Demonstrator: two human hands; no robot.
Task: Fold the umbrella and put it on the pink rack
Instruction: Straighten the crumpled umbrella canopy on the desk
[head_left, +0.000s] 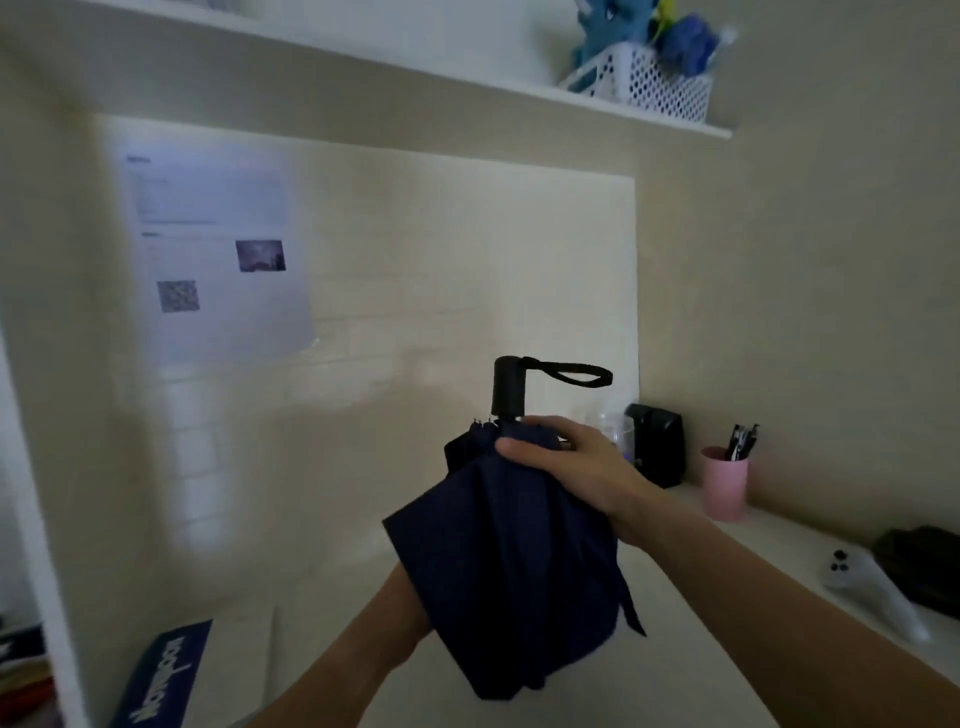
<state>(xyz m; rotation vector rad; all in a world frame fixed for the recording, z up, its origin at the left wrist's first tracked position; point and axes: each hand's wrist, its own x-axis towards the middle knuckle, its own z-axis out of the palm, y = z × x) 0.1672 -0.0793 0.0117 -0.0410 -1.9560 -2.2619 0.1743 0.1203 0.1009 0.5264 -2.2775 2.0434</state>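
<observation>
You have the umbrella (511, 566) in mid-air in front of you, over the counter (597, 691), handle (508, 387) up with its wrist loop sticking out to the right. The dark blue canopy is collapsed but still loose and baggy, so I judge you are in the folding step, gathering the cloth. Your right hand (566, 462) is wrapped round the top of the canopy just below the handle, thumb and fingers clamped on the fabric. Your left hand is hidden behind the canopy's lower part; only the forearm (363, 649) shows, so I cannot tell its grip. Next you likely need to smooth and wind the folds tight, then fasten them. No pink rack is in view; the pink cup (724, 486) at right holds pens.
</observation>
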